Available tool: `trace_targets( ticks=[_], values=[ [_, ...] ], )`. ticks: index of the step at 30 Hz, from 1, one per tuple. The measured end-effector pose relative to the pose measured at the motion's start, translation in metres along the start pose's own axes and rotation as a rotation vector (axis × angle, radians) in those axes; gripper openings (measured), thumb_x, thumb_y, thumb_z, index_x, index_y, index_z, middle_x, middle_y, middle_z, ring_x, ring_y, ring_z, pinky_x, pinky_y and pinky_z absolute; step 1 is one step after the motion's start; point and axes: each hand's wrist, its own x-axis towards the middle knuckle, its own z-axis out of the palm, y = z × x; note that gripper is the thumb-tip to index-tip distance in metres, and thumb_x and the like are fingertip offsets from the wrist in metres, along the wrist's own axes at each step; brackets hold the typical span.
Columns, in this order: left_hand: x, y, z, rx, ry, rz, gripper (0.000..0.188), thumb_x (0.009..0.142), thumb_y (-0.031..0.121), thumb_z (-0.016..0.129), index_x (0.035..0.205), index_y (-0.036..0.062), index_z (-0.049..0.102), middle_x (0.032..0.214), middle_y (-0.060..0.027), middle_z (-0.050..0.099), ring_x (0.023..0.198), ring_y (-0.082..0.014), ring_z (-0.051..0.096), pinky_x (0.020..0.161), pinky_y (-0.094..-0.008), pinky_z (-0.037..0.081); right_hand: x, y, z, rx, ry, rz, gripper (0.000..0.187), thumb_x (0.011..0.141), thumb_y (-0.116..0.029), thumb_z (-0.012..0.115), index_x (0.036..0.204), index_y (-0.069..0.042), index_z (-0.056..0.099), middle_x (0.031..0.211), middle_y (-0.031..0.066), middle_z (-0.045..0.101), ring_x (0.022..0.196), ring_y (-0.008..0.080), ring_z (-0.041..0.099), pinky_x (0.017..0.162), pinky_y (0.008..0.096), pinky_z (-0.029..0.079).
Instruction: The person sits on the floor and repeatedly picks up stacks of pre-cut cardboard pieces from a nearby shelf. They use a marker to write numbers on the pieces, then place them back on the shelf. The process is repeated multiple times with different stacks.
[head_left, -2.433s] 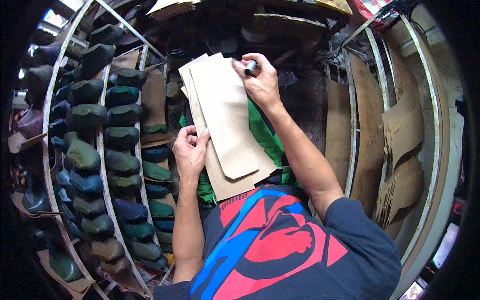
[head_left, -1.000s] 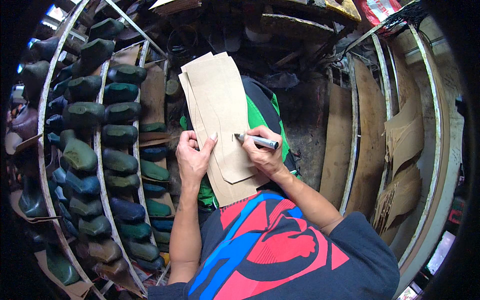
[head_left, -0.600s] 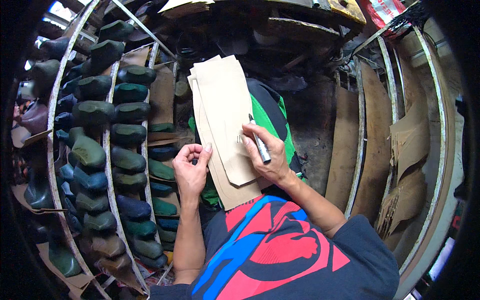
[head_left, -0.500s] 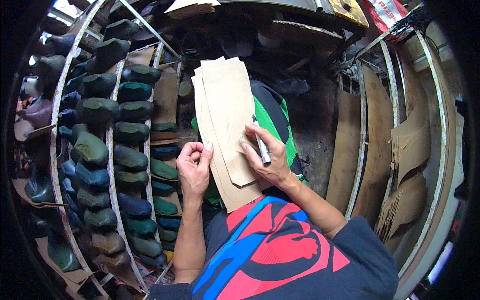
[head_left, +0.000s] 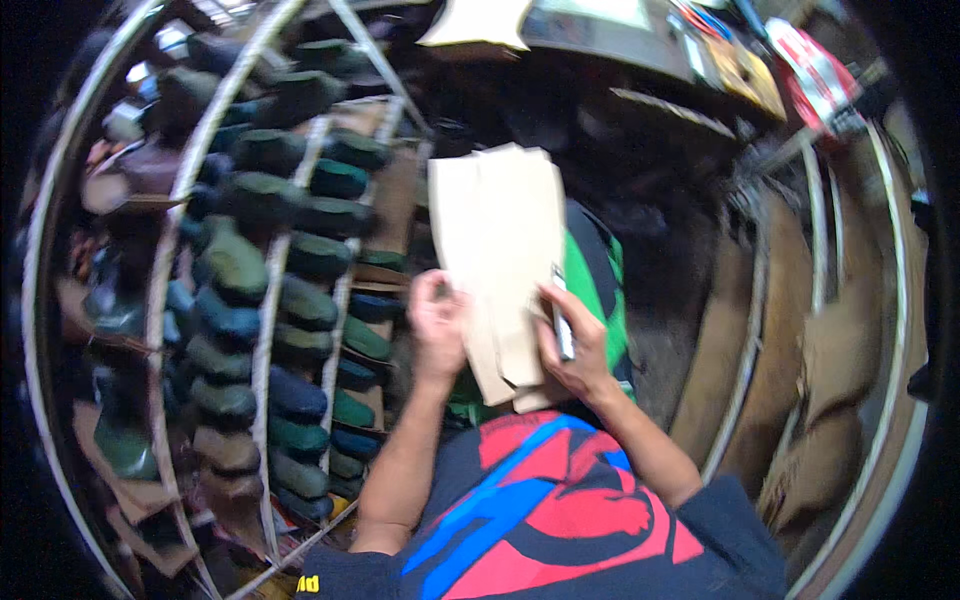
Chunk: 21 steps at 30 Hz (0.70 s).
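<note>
Sheets of long tan card [head_left: 510, 230], probably light, stiff and best held by the edges, lie between the half-curled left hand [head_left: 437, 318], its hold too blurred to tell, and the right hand [head_left: 584, 350], curled round a slim silver-black marker [head_left: 567, 343].

Your view is blurred throughout: your left hand [head_left: 440, 312], the marker [head_left: 567, 343] and the shoe lasts [head_left: 235, 260] all smear. The cardboard pieces [head_left: 520, 220] shine pale, almost washed out, while the floor [head_left: 665, 310] lies in dimness. Light glares in spots at the upper left. Near the blackened rim, metal rack rails [head_left: 157, 310] bow into curves.
</note>
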Motion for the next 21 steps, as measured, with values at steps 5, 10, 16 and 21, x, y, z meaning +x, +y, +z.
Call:
trace_targets(
  ticks=[5,10,16,21],
  values=[
    [0.002,0.057,0.015,0.188,-0.104,-0.218,0.059,0.084,0.004,0.083,0.134,-0.0003,0.052,0.135,-0.0142,0.060,0.103,-0.0152,0.070,0.077,-0.0279,0.059,-0.003,-0.006,0.002,0.329,0.062,0.196,0.046,0.094,0.000,0.062,0.140,0.003,0.057,0.128,0.0168,0.068,0.114,0.0240,0.069,0.100,0.0375,0.056],
    [0.003,0.207,-0.045,0.488,0.149,0.451,0.076,0.086,-0.002,0.074,0.153,-0.0065,0.039,0.148,-0.0182,0.054,0.103,-0.0181,0.071,0.084,-0.0299,0.059,0.002,0.003,-0.008,0.446,0.309,0.269,0.041,0.103,-0.004,0.056,0.143,0.004,0.053,0.125,0.0180,0.066,0.111,0.0267,0.068,0.103,0.0397,0.054],
    [-0.069,0.414,-0.141,1.034,1.069,1.089,0.055,0.092,0.007,0.073,0.145,-0.0009,0.059,0.120,-0.0255,0.073,0.097,-0.0250,0.074,0.083,-0.0345,0.060,0.003,0.016,-0.011,0.440,0.274,0.276,0.038,0.104,-0.008,0.057,0.141,0.000,0.057,0.120,0.0141,0.068,0.097,0.0211,0.071,0.090,0.0350,0.059],
    [-0.106,0.608,-0.265,1.787,1.332,0.790,0.041,0.093,0.022,0.060,0.123,-0.0030,0.071,0.106,-0.0184,0.076,0.088,-0.0253,0.073,0.076,-0.0416,0.056,-0.001,0.014,-0.006,0.513,0.208,0.365,0.037,0.103,-0.004,0.054,0.140,0.001,0.057,0.118,0.0126,0.069,0.085,0.0167,0.070,0.074,0.0294,0.061]
  ],
)
